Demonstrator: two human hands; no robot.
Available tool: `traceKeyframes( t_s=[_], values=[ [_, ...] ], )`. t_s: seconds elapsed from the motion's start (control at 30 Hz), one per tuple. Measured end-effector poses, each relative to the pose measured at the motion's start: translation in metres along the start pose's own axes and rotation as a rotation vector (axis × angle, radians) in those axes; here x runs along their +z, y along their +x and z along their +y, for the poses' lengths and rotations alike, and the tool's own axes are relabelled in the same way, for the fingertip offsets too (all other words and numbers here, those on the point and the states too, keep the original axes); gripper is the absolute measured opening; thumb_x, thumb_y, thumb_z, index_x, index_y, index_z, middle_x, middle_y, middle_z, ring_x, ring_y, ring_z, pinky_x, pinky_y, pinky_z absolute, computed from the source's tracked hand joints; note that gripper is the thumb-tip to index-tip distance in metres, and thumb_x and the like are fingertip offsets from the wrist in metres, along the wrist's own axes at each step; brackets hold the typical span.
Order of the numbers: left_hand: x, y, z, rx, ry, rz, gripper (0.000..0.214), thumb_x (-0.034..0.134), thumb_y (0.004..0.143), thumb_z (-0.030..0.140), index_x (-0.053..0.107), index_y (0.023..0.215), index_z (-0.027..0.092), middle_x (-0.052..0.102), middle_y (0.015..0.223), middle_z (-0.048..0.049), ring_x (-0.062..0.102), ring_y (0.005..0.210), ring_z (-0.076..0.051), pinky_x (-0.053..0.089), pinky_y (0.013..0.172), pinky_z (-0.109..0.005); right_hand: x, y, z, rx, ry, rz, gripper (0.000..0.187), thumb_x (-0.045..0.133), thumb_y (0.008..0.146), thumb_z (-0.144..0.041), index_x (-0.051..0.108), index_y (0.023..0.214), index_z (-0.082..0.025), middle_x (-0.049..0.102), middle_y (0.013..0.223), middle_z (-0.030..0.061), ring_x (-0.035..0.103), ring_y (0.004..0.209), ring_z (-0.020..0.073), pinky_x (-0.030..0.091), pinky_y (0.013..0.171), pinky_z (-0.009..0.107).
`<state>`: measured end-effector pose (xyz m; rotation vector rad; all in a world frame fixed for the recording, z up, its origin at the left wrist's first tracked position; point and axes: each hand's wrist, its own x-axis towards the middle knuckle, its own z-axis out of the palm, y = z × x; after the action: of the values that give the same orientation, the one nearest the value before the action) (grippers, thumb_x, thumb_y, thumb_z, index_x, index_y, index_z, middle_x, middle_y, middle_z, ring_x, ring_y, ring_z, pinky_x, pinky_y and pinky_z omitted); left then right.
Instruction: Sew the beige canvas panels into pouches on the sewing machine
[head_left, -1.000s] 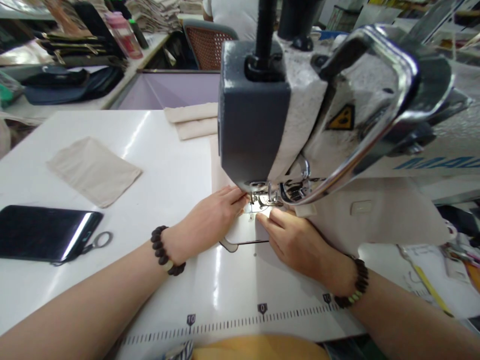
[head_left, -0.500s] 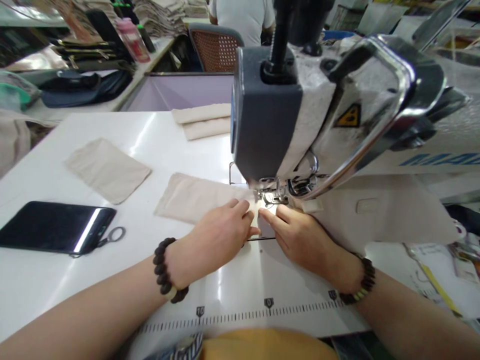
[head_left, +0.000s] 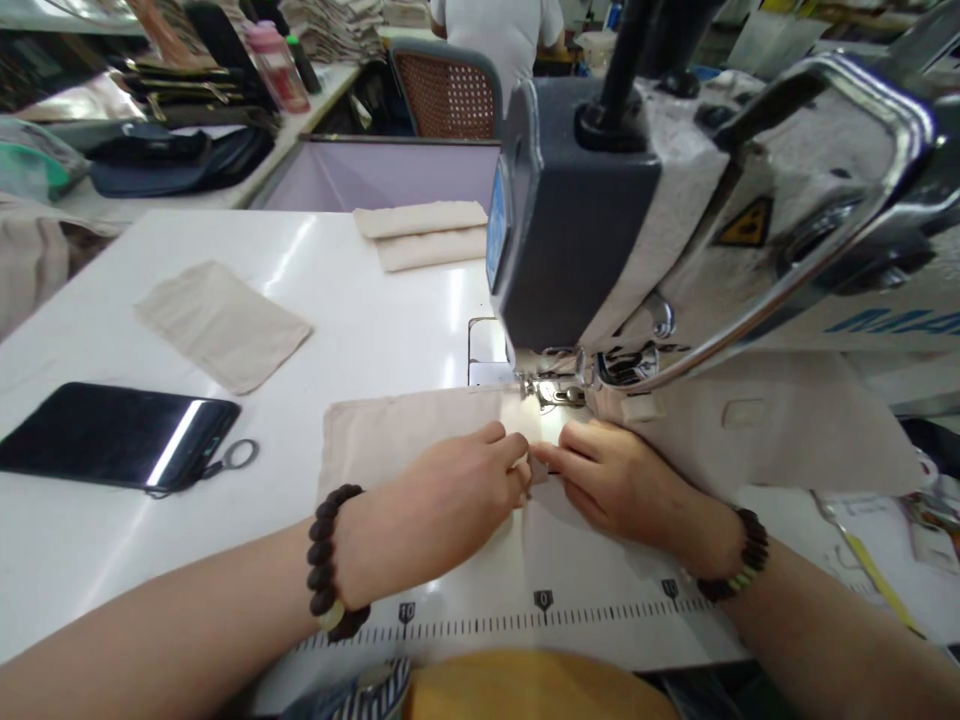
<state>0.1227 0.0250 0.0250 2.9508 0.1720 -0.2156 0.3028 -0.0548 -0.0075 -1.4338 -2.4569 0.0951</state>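
A beige fabric piece (head_left: 405, 425) lies flat on the white machine table, its upper right corner by the presser foot (head_left: 559, 398) of the sewing machine (head_left: 570, 220). My left hand (head_left: 450, 505) rests over the piece's lower right part, with curled fingers pinching its right edge. From the other side my right hand (head_left: 622, 480) lies low on the machine bed, index finger stretched to that same edge and almost meeting the left fingertips. The fabric's lower edge is partly hidden under my left hand.
Another beige piece (head_left: 225, 325) lies at the left, above a black phone (head_left: 112, 435) with a ring strap. Folded fabric (head_left: 427, 237) sits at the back. A larger beige cloth (head_left: 795, 430) lies under the machine arm. A person (head_left: 495, 40) sits beyond the table.
The fabric piece has turned, so its top edge now runs nearly level, and it has come slightly toward me. Both hands have shifted a little down and right in view.
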Motion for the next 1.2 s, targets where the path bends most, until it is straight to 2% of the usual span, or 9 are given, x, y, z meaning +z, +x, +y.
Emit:
traceKeyframes(
  t_s=[0.17, 0.3, 0.4, 0.53, 0.77, 0.87, 1.03, 1.2],
  values=[
    [-0.01, -0.002, 0.003, -0.029, -0.034, -0.095, 0.017, 0.043, 0.09, 0.009, 0.059, 0.096, 0.01, 0.059, 0.09, -0.0076, 0.051, 0.081, -0.018, 0.045, 0.071, -0.028, -0.003, -0.002, -0.004, -0.11, -0.02, 0.024, 0.037, 0.031, 0.094, -0.015, 0.061, 0.073, -0.015, 0.049, 0.062, 0.0027, 0.038, 0.058, 0.0154, 0.028, 0.055, 0.031],
    [-0.005, -0.001, 0.001, -0.054, -0.058, -0.105, 0.018, 0.042, 0.091, 0.009, 0.059, 0.098, 0.01, 0.059, 0.093, -0.0084, 0.052, 0.085, -0.019, 0.047, 0.076, -0.03, -0.001, -0.002, -0.005, -0.087, -0.038, 0.045, 0.036, 0.031, 0.093, -0.015, 0.062, 0.075, -0.014, 0.05, 0.063, 0.003, 0.038, 0.058, 0.0157, 0.027, 0.054, 0.032],
    [0.004, 0.0, -0.002, -0.052, -0.033, -0.061, 0.019, 0.041, 0.09, 0.008, 0.058, 0.098, 0.011, 0.059, 0.094, -0.008, 0.053, 0.089, -0.019, 0.048, 0.078, -0.029, 0.002, -0.002, -0.004, -0.057, -0.051, 0.052, 0.034, 0.031, 0.093, -0.015, 0.062, 0.078, -0.013, 0.05, 0.064, 0.0034, 0.039, 0.058, 0.0161, 0.028, 0.054, 0.032],
    [0.015, 0.003, -0.01, -0.077, 0.014, 0.066, 0.023, 0.037, 0.09, 0.006, 0.058, 0.098, 0.013, 0.059, 0.096, -0.0065, 0.055, 0.091, -0.018, 0.047, 0.082, -0.029, 0.006, -0.001, -0.001, -0.009, -0.052, 0.026, 0.03, 0.032, 0.091, -0.012, 0.062, 0.087, -0.011, 0.05, 0.067, 0.0041, 0.042, 0.061, 0.0165, 0.032, 0.055, 0.031],
    [0.007, 0.008, -0.023, -0.111, -0.04, 0.146, 0.023, 0.041, 0.089, 0.007, 0.056, 0.107, 0.009, 0.059, 0.106, -0.0105, 0.054, 0.101, -0.02, 0.048, 0.089, -0.034, 0.011, 0.005, 0.0, 0.073, -0.124, 0.028, 0.033, 0.035, 0.086, -0.007, 0.055, 0.112, -0.001, 0.055, 0.078, 0.0087, 0.048, 0.069, 0.0181, 0.044, 0.064, 0.031],
    [0.008, 0.011, -0.031, -0.118, -0.056, 0.188, 0.021, 0.042, 0.089, 0.009, 0.057, 0.105, 0.01, 0.058, 0.109, -0.0109, 0.053, 0.104, -0.019, 0.046, 0.094, -0.034, 0.013, 0.007, -0.001, 0.098, -0.136, 0.034, 0.034, 0.037, 0.084, -0.006, 0.054, 0.113, 0.0, 0.056, 0.082, 0.0105, 0.049, 0.074, 0.019, 0.046, 0.068, 0.032],
    [0.014, 0.017, -0.043, -0.116, -0.061, 0.268, 0.023, 0.038, 0.091, 0.008, 0.057, 0.105, 0.008, 0.058, 0.112, -0.0107, 0.052, 0.109, -0.018, 0.043, 0.098, -0.032, 0.012, 0.007, -0.001, 0.125, -0.144, -0.005, 0.03, 0.037, 0.085, -0.006, 0.059, 0.106, -0.006, 0.057, 0.085, 0.0107, 0.05, 0.078, 0.0202, 0.046, 0.074, 0.035],
    [0.012, 0.02, -0.046, -0.14, -0.035, 0.249, 0.027, 0.037, 0.091, 0.008, 0.055, 0.111, 0.004, 0.058, 0.114, -0.0149, 0.05, 0.114, -0.019, 0.046, 0.094, -0.03, 0.01, 0.008, -0.003, 0.134, -0.137, -0.016, 0.031, 0.037, 0.086, -0.007, 0.058, 0.109, -0.005, 0.057, 0.084, 0.0105, 0.051, 0.076, 0.0198, 0.047, 0.074, 0.035]
  ],
)
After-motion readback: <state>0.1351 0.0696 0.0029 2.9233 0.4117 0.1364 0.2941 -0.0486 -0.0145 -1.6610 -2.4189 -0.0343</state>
